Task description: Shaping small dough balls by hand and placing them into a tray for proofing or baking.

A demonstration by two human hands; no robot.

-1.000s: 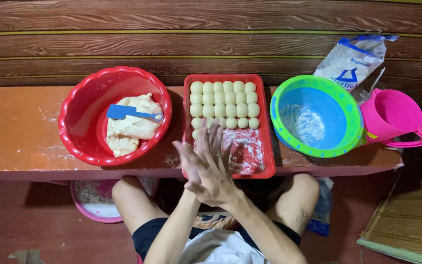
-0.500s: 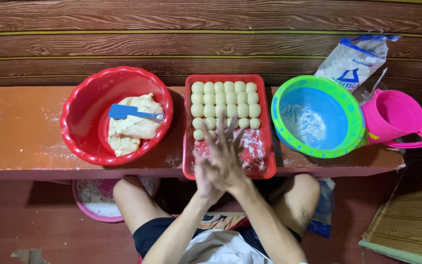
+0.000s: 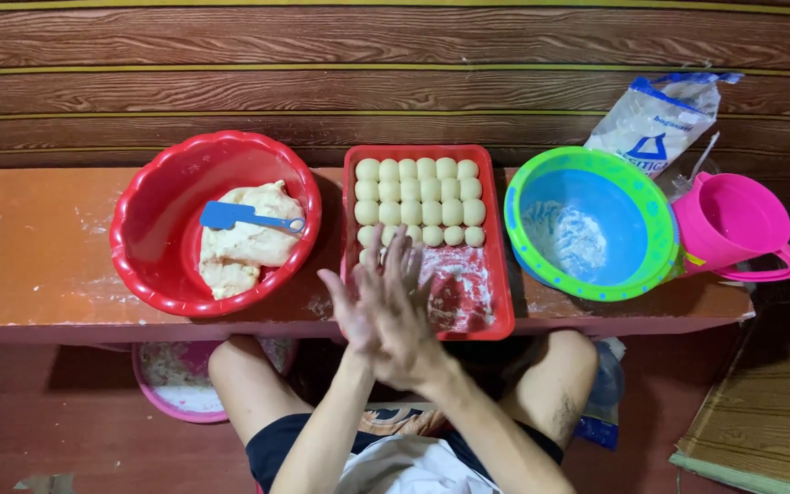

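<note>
looks like roughly half done: dough balls (image 3: 421,201) fill the far half of the red tray (image 3: 501,274), a big lump of dough (image 3: 244,242) waits in the red bowl (image 3: 153,197), and left hand (image 3: 351,311) and right hand (image 3: 404,325) are pressed flat palm to palm, can't tell if a piece sits between them

The right hand (image 3: 401,316) lies over the left hand (image 3: 351,311), so whatever sits between the palms is hidden. Both hands cover the near-left part of the red tray (image 3: 496,274). The bench's near edge hides most of the pink bowl (image 3: 171,389) beneath.

Tray (image 3: 501,274) between dough basin (image 3: 139,247) left, flour bowl (image 3: 651,220) right; jug (image 3: 733,229) rightmost.
</note>
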